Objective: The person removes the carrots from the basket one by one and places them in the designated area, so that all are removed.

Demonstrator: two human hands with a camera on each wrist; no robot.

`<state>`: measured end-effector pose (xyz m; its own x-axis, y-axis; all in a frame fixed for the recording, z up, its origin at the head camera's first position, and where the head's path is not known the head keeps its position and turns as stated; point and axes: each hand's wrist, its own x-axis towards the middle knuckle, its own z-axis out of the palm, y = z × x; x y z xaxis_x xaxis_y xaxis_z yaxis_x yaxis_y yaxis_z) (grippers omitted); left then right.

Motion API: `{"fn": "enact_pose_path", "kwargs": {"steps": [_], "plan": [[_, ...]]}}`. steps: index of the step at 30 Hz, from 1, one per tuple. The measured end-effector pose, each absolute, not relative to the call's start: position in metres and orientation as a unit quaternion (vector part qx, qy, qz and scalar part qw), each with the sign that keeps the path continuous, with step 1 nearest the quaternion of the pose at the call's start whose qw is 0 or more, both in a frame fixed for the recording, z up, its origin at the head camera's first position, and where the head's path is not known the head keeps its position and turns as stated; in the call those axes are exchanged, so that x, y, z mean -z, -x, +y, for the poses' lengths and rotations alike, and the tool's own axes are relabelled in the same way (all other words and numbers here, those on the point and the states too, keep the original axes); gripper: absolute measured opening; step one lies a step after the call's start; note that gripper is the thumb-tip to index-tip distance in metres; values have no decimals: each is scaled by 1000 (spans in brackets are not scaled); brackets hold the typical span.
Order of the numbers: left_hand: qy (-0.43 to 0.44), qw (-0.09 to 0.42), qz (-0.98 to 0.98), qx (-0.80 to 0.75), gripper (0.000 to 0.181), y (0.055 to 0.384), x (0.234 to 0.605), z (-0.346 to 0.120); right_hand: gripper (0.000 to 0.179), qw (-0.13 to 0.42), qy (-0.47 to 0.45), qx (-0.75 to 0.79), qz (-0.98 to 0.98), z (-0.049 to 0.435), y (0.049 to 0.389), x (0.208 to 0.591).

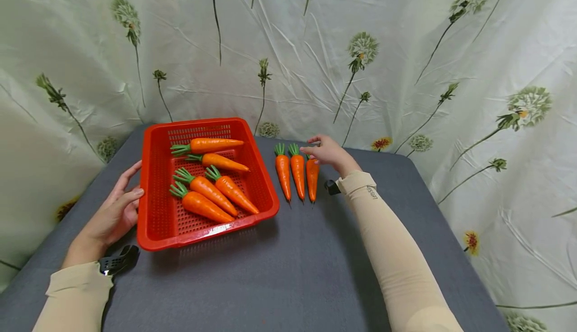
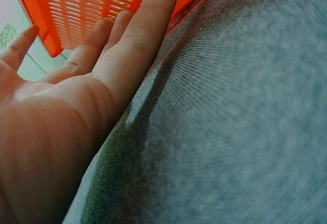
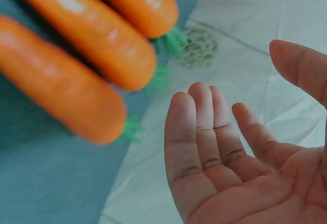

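Note:
A red plastic basket [image 1: 155,187] with slotted walls holds several orange carrots [image 1: 212,192] with green tops. My left hand [image 1: 114,209] rests at its left side, fingers extended along the outer wall and thumb at the rim; the left wrist view has the fingers [image 2: 130,45] against that slotted wall. To the right of the basket, three carrots [image 1: 297,174] lie side by side, tops toward the back. Over the top of the rightmost carrot [image 1: 312,182] is my right hand [image 1: 332,154], partly hiding its greens. In the right wrist view its fingers [image 3: 181,132] are spread with nothing between them.
A dark grey cloth [image 1: 252,287] covers the table. Behind it and along the right side hangs a pale curtain [image 1: 306,81] printed with dandelions, close to the table's back edge [image 1: 360,150].

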<state>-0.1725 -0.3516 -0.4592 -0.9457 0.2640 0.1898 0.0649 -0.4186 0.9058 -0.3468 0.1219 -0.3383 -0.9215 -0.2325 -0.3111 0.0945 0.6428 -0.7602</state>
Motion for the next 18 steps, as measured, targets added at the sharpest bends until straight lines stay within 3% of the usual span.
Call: {"fn": "enact_pose_path", "kwargs": {"steps": [18], "plan": [[-166, 61, 526, -832, 66, 172, 459, -351, 45, 169, 175, 398, 885, 39, 347, 306]]}}
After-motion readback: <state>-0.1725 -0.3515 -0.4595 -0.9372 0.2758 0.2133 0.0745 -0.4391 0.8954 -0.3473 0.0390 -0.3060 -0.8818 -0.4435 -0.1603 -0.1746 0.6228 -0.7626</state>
